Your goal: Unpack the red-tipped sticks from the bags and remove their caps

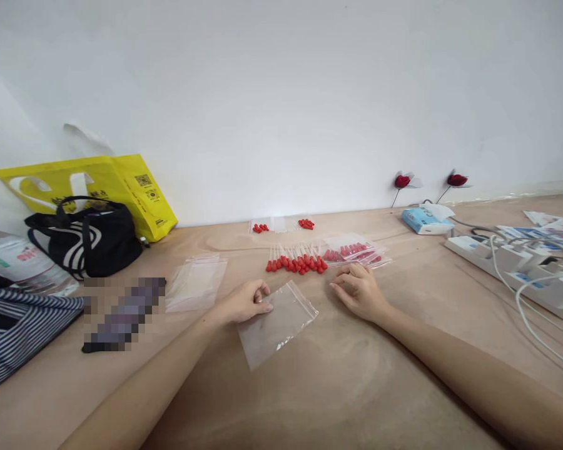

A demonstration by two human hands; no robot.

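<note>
My left hand is curled with its thumb pinching the left edge of a clear zip bag that lies flat on the tan table. My right hand rests on the table just right of the bag, fingers bent and drawn together, nothing visible in it. Beyond both hands lies a row of red-tipped droppers. Right of them sit clear bags filled with red droppers. A stack of empty clear bags lies to the left of my left hand.
Two small bags with red pieces lie near the wall. A black bag and a yellow bag stand at the back left, striped cloth at the left edge. A power strip with cables and a blue tissue pack are on the right.
</note>
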